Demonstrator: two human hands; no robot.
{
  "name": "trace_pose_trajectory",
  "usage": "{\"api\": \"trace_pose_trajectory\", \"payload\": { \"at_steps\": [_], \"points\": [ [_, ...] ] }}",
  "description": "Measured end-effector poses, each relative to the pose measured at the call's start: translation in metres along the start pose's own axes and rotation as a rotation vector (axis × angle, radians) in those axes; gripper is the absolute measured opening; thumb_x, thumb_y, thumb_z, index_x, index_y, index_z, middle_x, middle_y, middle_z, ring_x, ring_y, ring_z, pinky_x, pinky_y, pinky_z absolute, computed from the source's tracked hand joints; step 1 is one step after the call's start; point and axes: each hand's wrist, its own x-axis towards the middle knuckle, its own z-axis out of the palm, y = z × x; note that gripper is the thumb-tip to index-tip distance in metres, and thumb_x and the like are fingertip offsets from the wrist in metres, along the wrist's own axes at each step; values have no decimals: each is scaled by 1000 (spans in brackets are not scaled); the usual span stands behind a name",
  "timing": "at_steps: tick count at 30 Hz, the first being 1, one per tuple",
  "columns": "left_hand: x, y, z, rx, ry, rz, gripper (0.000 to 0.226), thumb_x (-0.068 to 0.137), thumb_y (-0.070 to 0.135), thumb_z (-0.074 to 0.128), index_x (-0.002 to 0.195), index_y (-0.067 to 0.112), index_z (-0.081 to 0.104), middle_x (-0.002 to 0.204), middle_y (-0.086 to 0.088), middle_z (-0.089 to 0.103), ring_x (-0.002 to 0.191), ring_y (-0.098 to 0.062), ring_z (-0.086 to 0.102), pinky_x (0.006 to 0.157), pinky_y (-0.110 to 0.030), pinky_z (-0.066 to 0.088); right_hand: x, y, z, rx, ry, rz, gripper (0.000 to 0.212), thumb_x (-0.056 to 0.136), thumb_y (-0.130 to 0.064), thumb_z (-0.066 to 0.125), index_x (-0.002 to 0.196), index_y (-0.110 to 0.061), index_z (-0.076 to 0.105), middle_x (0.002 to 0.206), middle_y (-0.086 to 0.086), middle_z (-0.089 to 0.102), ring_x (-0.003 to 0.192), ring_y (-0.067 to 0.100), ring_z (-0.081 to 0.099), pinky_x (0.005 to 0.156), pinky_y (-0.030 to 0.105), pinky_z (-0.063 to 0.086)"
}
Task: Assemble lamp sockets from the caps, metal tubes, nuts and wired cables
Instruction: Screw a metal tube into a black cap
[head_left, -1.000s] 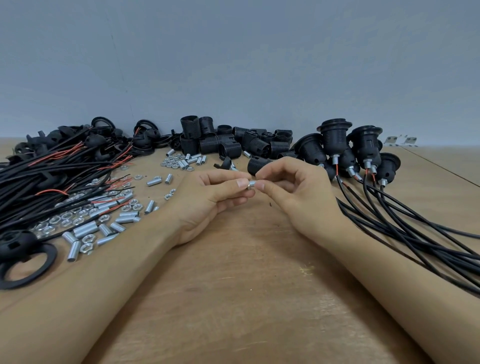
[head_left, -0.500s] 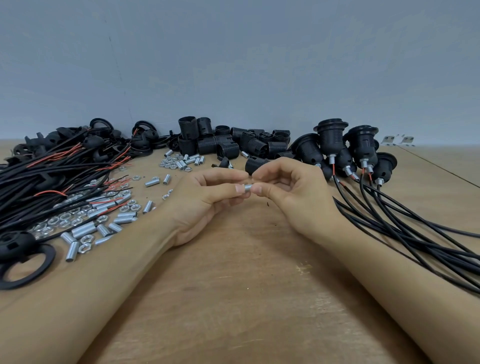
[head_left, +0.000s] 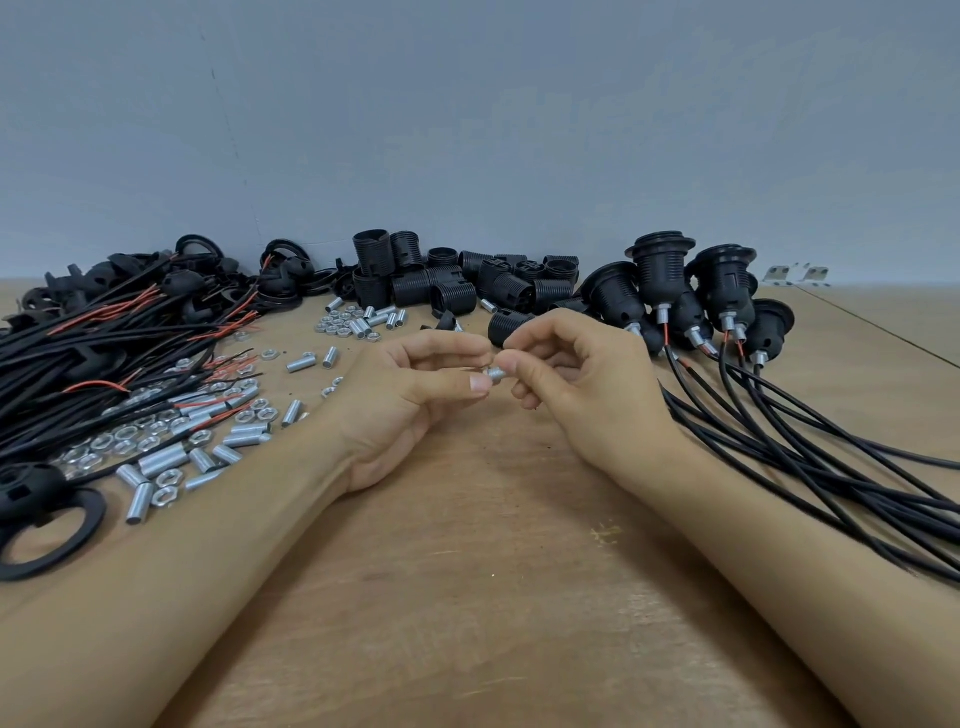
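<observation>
A short threaded silver metal tube sits mid-table, just above the wood, pinched at one end by the left hand and at the other by the right hand, fingertips curled onto it; a nut may be going on, too small to tell. Loose silver hex nuts lie left, finished black sockets right. A cross-threaded start or slipping fingertips could send it rolling among the spares. No readable writing anywhere.

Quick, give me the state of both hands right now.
Left hand: closed, pinching one end of the small metal tube.
Right hand: closed, pinching the other end of it; whether a nut is on it cannot be told.
</observation>
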Motion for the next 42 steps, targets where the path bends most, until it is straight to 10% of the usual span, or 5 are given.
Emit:
{"api": "trace_pose_trajectory", "payload": {
  "at_steps": [24,28,32,36,42],
  "points": [
    [-2,10,-3,-164,17,129,53,66,3,49,116,3,65,106,-19,73,76,-22,71,83,-34,56,2,7,-1,25,12,174,10,90,-21,71,80,-18,69,69,6,64,59,15,62,45,24,51],
    [-4,9,-1,-120,-20,73,59,67,6,48,125,5,60,120,-19,69,109,-28,69,97,-41,49,2,7,-2,56,-19,196,8,91,-21,69,85,-16,69,71,2,65,62,10,62,46,26,51],
    [-4,14,-4,-170,63,138,52,69,4,49,119,2,62,104,-20,73,76,-24,72,81,-33,54,2,7,-2,55,-27,190,9,92,-21,68,85,-15,69,71,1,65,63,9,62,45,27,52],
    [-5,11,-3,-134,-12,72,54,71,7,47,123,4,60,120,-21,69,113,-30,67,98,-44,48,1,6,-1,61,-43,189,8,92,-20,68,86,-16,69,72,2,65,64,10,62,45,26,51],
    [-5,13,-5,-108,-25,165,47,73,7,48,117,3,64,103,-21,73,84,-27,73,87,-35,55,2,9,-2,50,-43,204,7,92,-19,68,86,-15,69,71,3,65,62,10,61,44,25,50]
  ]
}}
